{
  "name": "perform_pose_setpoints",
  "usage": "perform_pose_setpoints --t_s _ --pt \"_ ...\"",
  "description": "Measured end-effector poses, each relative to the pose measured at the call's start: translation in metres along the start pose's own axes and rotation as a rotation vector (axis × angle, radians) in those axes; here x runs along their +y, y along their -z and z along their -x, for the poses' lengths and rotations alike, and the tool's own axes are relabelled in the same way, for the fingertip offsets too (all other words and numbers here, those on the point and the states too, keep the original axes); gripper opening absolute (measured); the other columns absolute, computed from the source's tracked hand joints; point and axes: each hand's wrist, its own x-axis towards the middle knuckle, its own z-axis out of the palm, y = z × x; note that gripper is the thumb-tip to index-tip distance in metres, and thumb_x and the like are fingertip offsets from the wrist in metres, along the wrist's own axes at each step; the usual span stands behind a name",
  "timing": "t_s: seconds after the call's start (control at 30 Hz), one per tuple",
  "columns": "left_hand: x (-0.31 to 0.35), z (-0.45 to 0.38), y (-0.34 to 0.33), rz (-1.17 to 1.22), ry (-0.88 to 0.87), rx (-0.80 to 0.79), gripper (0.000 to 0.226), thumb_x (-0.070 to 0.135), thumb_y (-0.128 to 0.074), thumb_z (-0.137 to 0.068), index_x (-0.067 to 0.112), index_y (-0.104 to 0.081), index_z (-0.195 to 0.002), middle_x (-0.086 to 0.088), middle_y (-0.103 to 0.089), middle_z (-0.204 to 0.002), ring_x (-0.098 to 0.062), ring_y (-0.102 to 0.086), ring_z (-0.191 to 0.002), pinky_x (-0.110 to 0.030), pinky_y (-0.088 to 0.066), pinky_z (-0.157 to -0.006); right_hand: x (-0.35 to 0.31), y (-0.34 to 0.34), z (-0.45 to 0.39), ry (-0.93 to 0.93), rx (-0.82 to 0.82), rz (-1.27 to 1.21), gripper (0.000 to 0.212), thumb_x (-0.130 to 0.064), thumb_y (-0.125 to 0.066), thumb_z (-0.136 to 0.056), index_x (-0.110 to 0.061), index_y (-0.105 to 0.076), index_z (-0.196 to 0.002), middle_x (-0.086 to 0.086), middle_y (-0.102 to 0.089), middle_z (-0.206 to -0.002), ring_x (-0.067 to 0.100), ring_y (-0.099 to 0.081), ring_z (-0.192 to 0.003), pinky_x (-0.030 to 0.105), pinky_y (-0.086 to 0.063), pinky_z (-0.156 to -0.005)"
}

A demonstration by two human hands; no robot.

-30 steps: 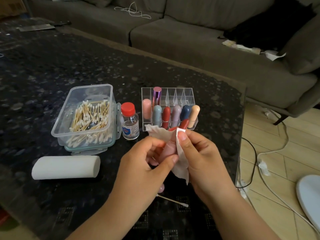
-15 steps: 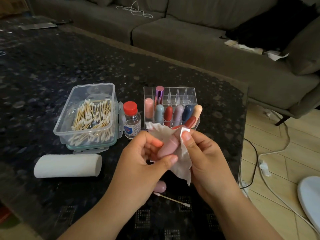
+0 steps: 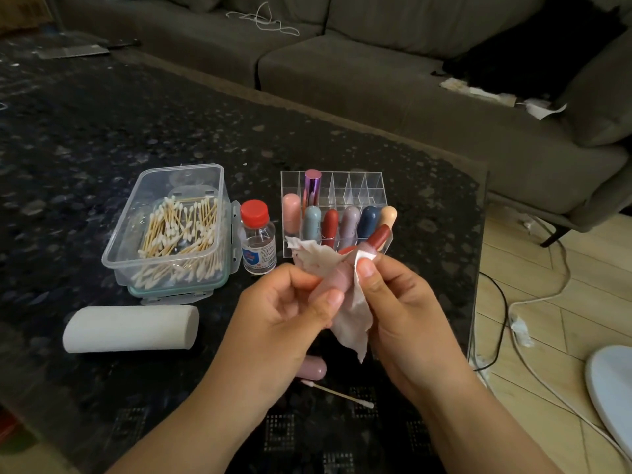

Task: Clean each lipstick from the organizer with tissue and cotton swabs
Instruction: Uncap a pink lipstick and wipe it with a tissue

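My left hand [image 3: 284, 316] grips a pale pink lipstick [image 3: 337, 280] by its lower end. My right hand [image 3: 400, 302] pinches a white tissue [image 3: 352, 319] wrapped around the lipstick's upper part. Behind them a clear organizer [image 3: 342, 186] holds several lipsticks in pink, teal, red, mauve, navy and peach, plus a tall metallic purple one [image 3: 312, 186]. A pink cap [image 3: 313, 368] and a used cotton swab [image 3: 337, 393] lie on the table below my hands.
A clear box of cotton swabs [image 3: 171, 230] stands left of a small red-capped bottle [image 3: 257, 237]. A white tissue roll [image 3: 131, 328] lies at the front left. The dark table's right edge [image 3: 480, 268] borders floor with cables [image 3: 533, 295]. A grey sofa [image 3: 376, 80] is behind.
Both hands shifted slightly with the lipstick, and the tissue has been worked around its upper part. The table items have not moved.
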Motion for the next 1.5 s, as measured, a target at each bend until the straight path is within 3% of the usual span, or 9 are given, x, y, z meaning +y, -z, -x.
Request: perform_pose_setpoints --t_s 0.13,0.33,0.63,0.8,1.07,1.17,1.33,1.43,1.5 --pt "-0.0039 -0.0013 0.0009 0.005 -0.005 0.007 0.016 0.036 -0.075 -0.068 0.028 -0.065 -0.076 0.004 -0.067 -0.078 -0.010 -0.065 -0.076 -0.064 -0.052 -0.055 0.0008 0.0011 -0.0008 0.013 -0.019 0.045 0.033 -0.030 -0.053 -0.092 0.000 -0.066 -0.096 0.024 -0.067 -0.096 0.041 -0.063 -0.095 0.051 -0.049 -0.094" --pt "-0.0065 -0.0009 -0.0002 -0.017 0.079 -0.125 0.040 0.062 -0.045 -0.072 0.029 -0.066 -0.075 0.001 -0.066 -0.067 -0.013 -0.062 -0.063 -0.040 -0.049 -0.064 -0.0025 -0.0027 -0.0007 0.021 -0.089 -0.050 0.042 -0.027 -0.046 -0.097 0.013 -0.054 -0.087 0.019 -0.052 -0.055 0.031 -0.046 -0.046 0.043 -0.044 -0.055" --pt "-0.0007 0.0005 -0.0002 0.003 -0.013 -0.014 0.020 0.040 -0.066 -0.061 0.030 -0.067 -0.079 0.005 -0.067 -0.075 -0.005 -0.064 -0.071 -0.061 -0.054 -0.055 0.0018 0.0026 -0.0026 0.044 -0.010 0.058 0.031 -0.032 -0.053 -0.092 -0.005 -0.068 -0.098 0.018 -0.070 -0.097 0.038 -0.064 -0.098 0.048 -0.049 -0.093" --pt "-0.0027 0.0006 -0.0004 -0.004 0.027 -0.081 0.030 0.056 -0.053 -0.067 0.032 -0.066 -0.081 0.004 -0.066 -0.071 -0.010 -0.063 -0.067 -0.052 -0.054 -0.065 -0.0028 0.0012 -0.0024 0.037 -0.037 0.021 0.040 -0.032 -0.049 -0.095 0.007 -0.059 -0.090 0.021 -0.055 -0.063 0.028 -0.054 -0.057 0.046 -0.049 -0.070" --pt "-0.0040 0.0010 0.0013 -0.023 -0.075 0.039 0.017 0.024 -0.076 -0.070 0.030 -0.061 -0.075 0.006 -0.066 -0.076 -0.010 -0.064 -0.071 -0.064 -0.051 -0.047 0.0000 0.0034 -0.0022 0.024 -0.040 0.126 0.027 -0.035 -0.052 -0.092 -0.015 -0.070 -0.094 0.013 -0.070 -0.097 0.034 -0.064 -0.100 0.047 -0.050 -0.093" --pt "-0.0059 0.0003 0.0006 -0.035 -0.072 0.062 0.024 0.015 -0.079 -0.073 0.029 -0.060 -0.075 0.008 -0.063 -0.074 -0.008 -0.060 -0.069 -0.063 -0.051 -0.047 -0.0002 0.0025 -0.0022 0.040 -0.036 0.140 0.029 -0.034 -0.051 -0.093 -0.012 -0.069 -0.093 0.014 -0.070 -0.095 0.033 -0.064 -0.096 0.044 -0.051 -0.090" --pt "-0.0069 -0.0014 0.0027 0.026 0.077 -0.082 0.029 0.054 -0.069 -0.072 0.026 -0.068 -0.082 0.003 -0.065 -0.073 -0.011 -0.062 -0.069 -0.046 -0.057 -0.065 0.0005 0.0022 -0.0020 0.044 -0.045 0.092 0.036 -0.036 -0.051 -0.094 -0.003 -0.064 -0.093 0.019 -0.064 -0.077 0.036 -0.060 -0.071 0.055 -0.050 -0.079" --pt "-0.0086 -0.0022 0.0036 0.071 0.084 -0.098 0.033 0.052 -0.054 -0.074 0.022 -0.069 -0.075 0.000 -0.064 -0.068 -0.014 -0.060 -0.063 -0.040 -0.049 -0.062 -0.0001 0.0004 -0.0022 0.020 -0.087 0.058 0.038 -0.033 -0.048 -0.096 0.003 -0.060 -0.092 0.015 -0.058 -0.064 0.028 -0.054 -0.058 0.054 -0.049 -0.071" --pt "-0.0092 -0.0031 0.0044 0.068 0.026 -0.062 0.028 0.053 -0.064 -0.077 0.026 -0.070 -0.075 0.003 -0.063 -0.067 -0.010 -0.059 -0.063 -0.038 -0.051 -0.057 0.0007 -0.0006 -0.0022 0.040 -0.079 0.079 0.033 -0.031 -0.049 -0.096 -0.001 -0.062 -0.093 0.011 -0.063 -0.069 0.029 -0.058 -0.065 0.053 -0.050 -0.077"
